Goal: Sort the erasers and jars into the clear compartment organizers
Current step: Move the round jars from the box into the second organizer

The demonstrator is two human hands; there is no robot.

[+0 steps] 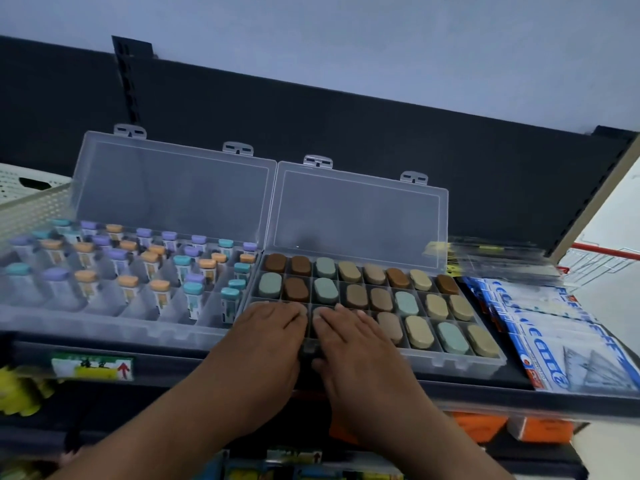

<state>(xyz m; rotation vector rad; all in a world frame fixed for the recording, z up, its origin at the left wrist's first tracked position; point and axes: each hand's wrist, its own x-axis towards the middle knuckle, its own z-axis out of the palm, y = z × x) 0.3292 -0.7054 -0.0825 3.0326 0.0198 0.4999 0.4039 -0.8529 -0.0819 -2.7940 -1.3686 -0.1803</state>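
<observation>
Two clear compartment organizers stand side by side on a dark shelf, lids raised. The left organizer (104,327) holds several small jars (161,289) with purple, orange and teal caps. In the right organizer (450,365) lie several oval erasers (419,330) in brown, tan and grey-green, one per compartment. My left hand (273,327) and my right hand (349,334) rest palm down, side by side, over its front-left compartments. Their fingertips touch pale erasers (319,312) that are mostly hidden beneath them. Neither hand grips anything that I can see.
Blue-and-white packets (554,341) lie right of the eraser organizer. A white perforated basket (27,188) stands behind the jars at far left. The shelf's front edge carries a price label (93,368). Orange boxes (478,424) sit on the shelf below.
</observation>
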